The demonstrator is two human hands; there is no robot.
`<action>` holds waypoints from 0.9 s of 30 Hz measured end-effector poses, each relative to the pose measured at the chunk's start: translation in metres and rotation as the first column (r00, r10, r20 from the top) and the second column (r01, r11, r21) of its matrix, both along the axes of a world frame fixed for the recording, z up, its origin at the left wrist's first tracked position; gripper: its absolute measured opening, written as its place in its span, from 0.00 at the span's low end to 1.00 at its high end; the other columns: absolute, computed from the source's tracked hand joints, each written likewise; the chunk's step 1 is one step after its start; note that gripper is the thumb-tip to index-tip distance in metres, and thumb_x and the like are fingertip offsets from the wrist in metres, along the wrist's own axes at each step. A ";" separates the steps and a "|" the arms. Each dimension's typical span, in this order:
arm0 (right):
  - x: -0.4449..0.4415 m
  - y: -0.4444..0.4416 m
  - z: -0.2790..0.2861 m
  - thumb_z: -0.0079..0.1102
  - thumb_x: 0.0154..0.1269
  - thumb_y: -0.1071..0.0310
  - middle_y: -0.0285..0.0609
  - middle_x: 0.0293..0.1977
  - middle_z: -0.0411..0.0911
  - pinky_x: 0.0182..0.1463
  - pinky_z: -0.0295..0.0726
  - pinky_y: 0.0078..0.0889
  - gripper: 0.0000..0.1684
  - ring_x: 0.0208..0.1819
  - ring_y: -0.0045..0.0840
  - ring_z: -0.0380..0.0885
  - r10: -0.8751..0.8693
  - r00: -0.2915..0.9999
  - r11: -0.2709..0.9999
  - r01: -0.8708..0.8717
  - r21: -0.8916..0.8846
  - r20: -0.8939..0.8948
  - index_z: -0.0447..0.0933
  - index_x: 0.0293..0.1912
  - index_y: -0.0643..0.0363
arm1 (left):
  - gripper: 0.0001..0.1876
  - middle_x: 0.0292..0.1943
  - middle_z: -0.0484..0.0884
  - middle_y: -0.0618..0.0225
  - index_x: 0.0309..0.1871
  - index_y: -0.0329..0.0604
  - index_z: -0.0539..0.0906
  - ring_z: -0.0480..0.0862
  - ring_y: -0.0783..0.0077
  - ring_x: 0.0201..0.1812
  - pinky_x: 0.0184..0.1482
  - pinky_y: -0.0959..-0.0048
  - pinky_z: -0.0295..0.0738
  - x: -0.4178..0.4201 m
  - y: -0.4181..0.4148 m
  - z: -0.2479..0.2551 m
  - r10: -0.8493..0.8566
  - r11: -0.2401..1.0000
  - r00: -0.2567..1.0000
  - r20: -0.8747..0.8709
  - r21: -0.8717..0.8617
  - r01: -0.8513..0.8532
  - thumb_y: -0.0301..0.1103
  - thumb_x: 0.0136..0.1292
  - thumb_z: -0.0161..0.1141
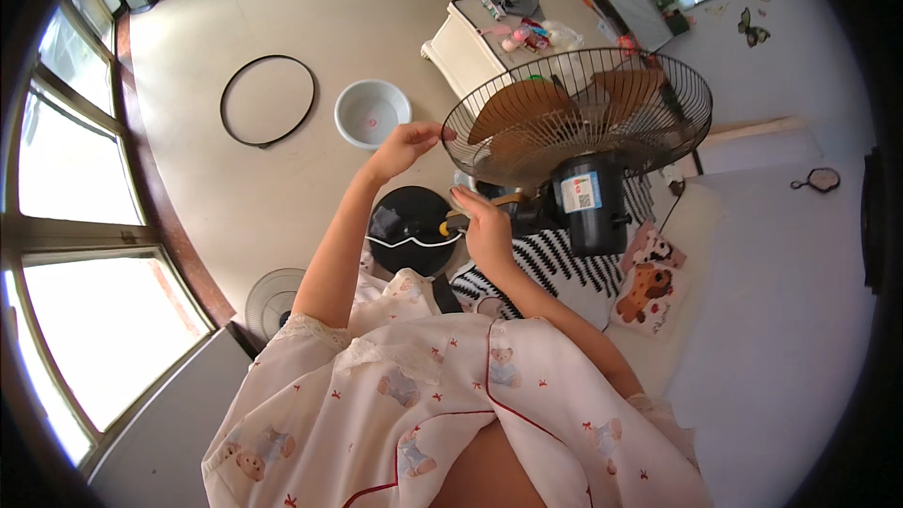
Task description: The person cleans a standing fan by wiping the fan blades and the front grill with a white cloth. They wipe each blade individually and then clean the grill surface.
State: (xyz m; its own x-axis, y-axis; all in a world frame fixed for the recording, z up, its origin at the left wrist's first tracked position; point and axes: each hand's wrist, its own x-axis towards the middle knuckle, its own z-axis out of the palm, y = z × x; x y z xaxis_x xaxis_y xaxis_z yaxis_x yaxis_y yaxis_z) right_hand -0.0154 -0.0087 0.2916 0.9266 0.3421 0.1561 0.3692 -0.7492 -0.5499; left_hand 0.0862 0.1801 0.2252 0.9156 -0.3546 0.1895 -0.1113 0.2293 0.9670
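A black pedestal fan stands before me, its wire guard tilted with brown blades inside. The motor housing, with a printed label, faces me. At the guard's left rim is my left hand, its fingers at the wires and a fingertip visible through them. My right hand is beside the fan's neck and control box, below the guard. Something pale shows along its fingers, too small to identify; the palm side is hidden. Beneath lies the round black base, crossed by a white cord.
On the floor are a thin black ring and a pale plastic basin. A white cabinet bears bottles and bags. Another fan stands near the windows. To the right are a striped cloth and a dog-print cushion.
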 end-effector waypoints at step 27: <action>0.045 -0.016 -0.022 0.30 0.65 0.86 0.64 0.60 0.60 0.61 0.77 0.41 0.25 0.61 0.49 0.66 0.749 0.440 -0.593 0.779 -0.203 -0.496 0.52 0.62 0.78 | 0.10 0.36 0.84 0.57 0.45 0.37 0.79 0.82 0.65 0.35 0.42 0.73 0.75 0.015 0.017 0.029 0.017 0.803 0.971 0.238 0.575 -0.155 0.19 0.62 0.52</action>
